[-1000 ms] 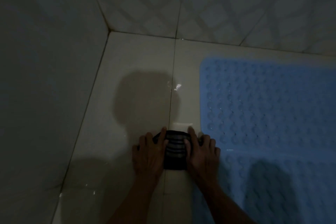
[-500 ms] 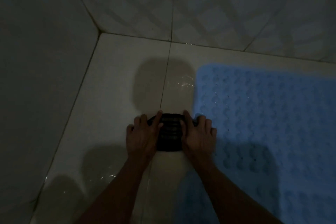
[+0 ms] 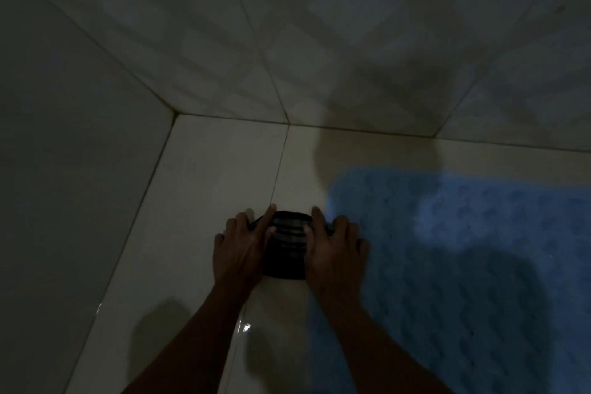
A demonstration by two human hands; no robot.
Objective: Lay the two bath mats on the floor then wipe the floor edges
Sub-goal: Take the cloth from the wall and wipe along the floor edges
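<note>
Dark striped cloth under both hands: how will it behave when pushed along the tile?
The dark striped cloth looks soft and bunched, so probably floppy. The floor is glossy, so it likely slides easily. Flat and low, it shouldn't roll.

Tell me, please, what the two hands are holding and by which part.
A dark striped cloth on the floor: the left hand presses its left side, the right hand its right side, fingers flat rather than gripping.

You were in a dimly lit bathroom at home, crouched near a corner. Glossy pale floor tiles [image 3: 204, 201] with wet glints met tiled walls [image 3: 319, 41] patterned with faint diamonds. A blue bath mat [image 3: 479, 249] with a bumpy, non-slip surface lay flat on the floor just beside the far wall.
</note>
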